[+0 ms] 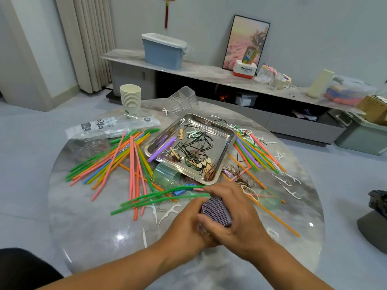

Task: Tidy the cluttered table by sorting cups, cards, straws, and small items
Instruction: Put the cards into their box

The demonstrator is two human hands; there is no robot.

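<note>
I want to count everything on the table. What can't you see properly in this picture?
Head view only:
- Deck of cards: mostly covered by the left hand and right hand; the count and the faces are hidden.
- Small items in the metal tray: tangled and too small to count.
- Straws: overlapping, some running under the tray.
- Near table edge: hidden behind both forearms.

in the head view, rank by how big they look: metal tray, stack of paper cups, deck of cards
1. metal tray
2. stack of paper cups
3. deck of cards, though it is partly covered by both hands and nearer the camera, so unsure.
</note>
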